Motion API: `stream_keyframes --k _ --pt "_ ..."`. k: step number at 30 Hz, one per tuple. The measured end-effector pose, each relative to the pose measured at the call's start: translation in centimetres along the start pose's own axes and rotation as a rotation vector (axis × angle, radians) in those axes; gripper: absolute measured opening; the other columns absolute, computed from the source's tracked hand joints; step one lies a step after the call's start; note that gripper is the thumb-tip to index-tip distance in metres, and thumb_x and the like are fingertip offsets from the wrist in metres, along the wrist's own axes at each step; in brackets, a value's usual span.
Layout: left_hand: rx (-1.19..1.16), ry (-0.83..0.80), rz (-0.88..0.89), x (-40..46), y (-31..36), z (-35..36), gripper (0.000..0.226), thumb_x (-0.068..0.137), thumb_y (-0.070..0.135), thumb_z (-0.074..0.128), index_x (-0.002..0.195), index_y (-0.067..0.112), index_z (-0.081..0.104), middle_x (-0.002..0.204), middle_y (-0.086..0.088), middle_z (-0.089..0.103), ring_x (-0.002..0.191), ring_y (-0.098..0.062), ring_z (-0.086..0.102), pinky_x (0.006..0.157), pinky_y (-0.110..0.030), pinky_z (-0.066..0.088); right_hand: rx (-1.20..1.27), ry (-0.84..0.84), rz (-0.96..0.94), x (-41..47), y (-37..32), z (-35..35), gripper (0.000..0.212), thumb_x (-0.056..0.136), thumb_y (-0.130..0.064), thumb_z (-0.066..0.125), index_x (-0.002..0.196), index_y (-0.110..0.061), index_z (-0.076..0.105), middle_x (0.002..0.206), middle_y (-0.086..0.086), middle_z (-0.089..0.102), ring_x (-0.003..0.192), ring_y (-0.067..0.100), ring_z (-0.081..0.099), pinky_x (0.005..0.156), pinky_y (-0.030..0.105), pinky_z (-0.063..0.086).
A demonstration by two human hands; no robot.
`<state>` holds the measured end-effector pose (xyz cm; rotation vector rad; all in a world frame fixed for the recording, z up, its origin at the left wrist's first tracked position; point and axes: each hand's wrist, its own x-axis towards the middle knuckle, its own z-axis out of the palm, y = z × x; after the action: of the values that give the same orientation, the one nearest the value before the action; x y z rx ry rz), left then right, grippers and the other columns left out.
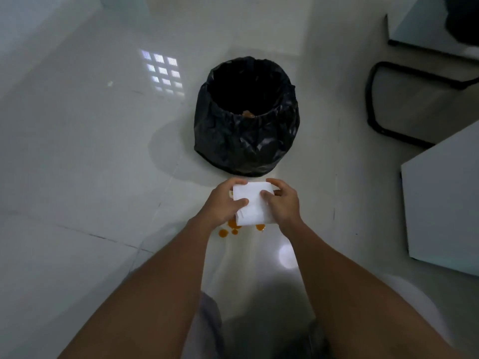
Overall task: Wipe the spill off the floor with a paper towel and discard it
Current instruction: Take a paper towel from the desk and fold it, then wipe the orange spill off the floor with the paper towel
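A folded white paper towel [252, 204] is held between both hands above the pale tiled floor. My left hand [224, 202] grips its left edge and my right hand [282, 203] grips its right edge, thumbs on top. Beneath the towel, orange drops of the spill [228, 229] lie on the floor; part of the spill is hidden by the towel. Just beyond stands a bin lined with a black bag [246, 141], its mouth open, with something brownish inside near the rim.
A white cabinet or desk corner [440, 203] stands at the right. A black chair frame [375, 104] sits at the back right beside another white unit [420, 24]. Open tiled floor [90, 151] stretches to the left.
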<state>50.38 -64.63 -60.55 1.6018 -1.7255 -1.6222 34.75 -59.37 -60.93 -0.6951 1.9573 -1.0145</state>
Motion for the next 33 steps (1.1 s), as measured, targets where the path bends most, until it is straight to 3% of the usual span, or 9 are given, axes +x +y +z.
stream_keyframes --k 5,11,14,17,19,21,24,29,33 --pt "0.104 -0.002 -0.011 1.5 -2.9 1.1 0.046 0.091 0.014 0.072 0.13 0.031 0.055 0.127 0.004 0.049 0.115 -0.024 0.053 0.093 -0.048 0.058 -0.016 -0.018 0.007 1.4 2.8 1.2 0.029 0.091 -0.016 0.068 0.119 -0.023 0.068 0.117 0.001 0.063 0.1 0.02 0.06 0.089 0.039 0.056" --pt "0.149 0.069 0.099 3.4 -7.7 3.3 0.052 0.083 0.01 0.078 0.13 0.023 0.058 0.13 0.002 0.055 0.108 -0.016 0.053 0.087 -0.028 0.048 -0.035 -0.047 -0.041 3.0 8.2 3.1 0.033 0.091 -0.013 0.065 0.123 -0.022 0.065 0.119 0.005 0.065 0.104 0.026 0.062 0.09 0.044 0.057" --pt "0.139 0.131 0.137 4.1 -9.7 5.0 0.056 0.08 0.007 0.08 0.13 0.021 0.059 0.132 0.0 0.053 0.111 -0.022 0.057 0.085 -0.025 0.047 0.006 -0.046 -0.057 3.6 11.0 3.2 0.03 0.089 -0.007 0.064 0.116 -0.022 0.066 0.113 0.005 0.067 0.1 0.024 0.063 0.081 0.033 0.056" --pt "0.174 0.149 0.148 4.9 -11.2 6.6 0.058 0.08 0.004 0.08 0.133 0.019 0.059 0.133 -0.001 0.051 0.098 -0.026 0.064 0.075 -0.02 0.049 0.061 0.013 -0.045 4.3 13.1 3.0 0.029 0.089 -0.003 0.063 0.106 -0.026 0.064 0.103 0.002 0.069 0.094 0.021 0.065 0.073 0.026 0.054" --pt "0.199 0.146 0.149 5.6 -12.1 7.3 0.058 0.081 0.004 0.08 0.133 0.018 0.059 0.137 -0.002 0.051 0.095 -0.021 0.063 0.077 -0.024 0.054 0.061 0.023 -0.035 4.9 14.3 2.9 0.028 0.087 -0.004 0.063 0.107 -0.024 0.067 0.103 0.003 0.07 0.094 0.023 0.066 0.075 0.032 0.058" --pt "0.254 0.152 0.153 6.3 -12.8 8.1 0.06 0.082 0.006 0.08 0.136 0.018 0.057 0.14 -0.003 0.049 0.106 -0.02 0.06 0.089 -0.028 0.055 0.021 0.018 -0.028 5.4 15.4 2.8 0.031 0.087 -0.005 0.063 0.113 -0.021 0.069 0.105 0.003 0.071 0.094 0.024 0.067 0.08 0.037 0.059" --pt "0.289 0.125 0.17 7.1 -13.7 9.8 0.06 0.083 0.007 0.078 0.138 0.015 0.056 0.142 -0.005 0.046 0.118 -0.025 0.058 0.101 -0.033 0.05 -0.038 0.045 -0.025 5.7 17.1 2.0 0.033 0.087 -0.007 0.063 0.116 -0.02 0.068 0.103 0.0 0.068 0.092 0.019 0.064 0.074 0.026 0.052" --pt "0.347 0.102 0.193 7.5 -14.3 12.5 0.059 0.084 0.004 0.075 0.138 0.016 0.055 0.142 -0.003 0.041 0.107 -0.027 0.062 0.102 -0.04 0.05 -0.11 0.111 -0.058 5.8 18.7 0.6 0.033 0.087 -0.007 0.062 0.117 -0.019 0.067 0.104 -0.003 0.065 0.096 0.019 0.062 0.083 0.029 0.052" --pt "0.361 0.105 0.258 7.4 -14.4 12.7 0.053 0.089 0.006 0.069 0.139 0.017 0.053 0.139 0.0 0.042 0.104 -0.024 0.061 0.097 -0.039 0.052 -0.138 0.15 -0.087 6.0 19.2 -0.1 0.032 0.087 -0.004 0.059 0.117 -0.013 0.066 0.105 0.001 0.066 0.097 0.021 0.062 0.08 0.026 0.046"
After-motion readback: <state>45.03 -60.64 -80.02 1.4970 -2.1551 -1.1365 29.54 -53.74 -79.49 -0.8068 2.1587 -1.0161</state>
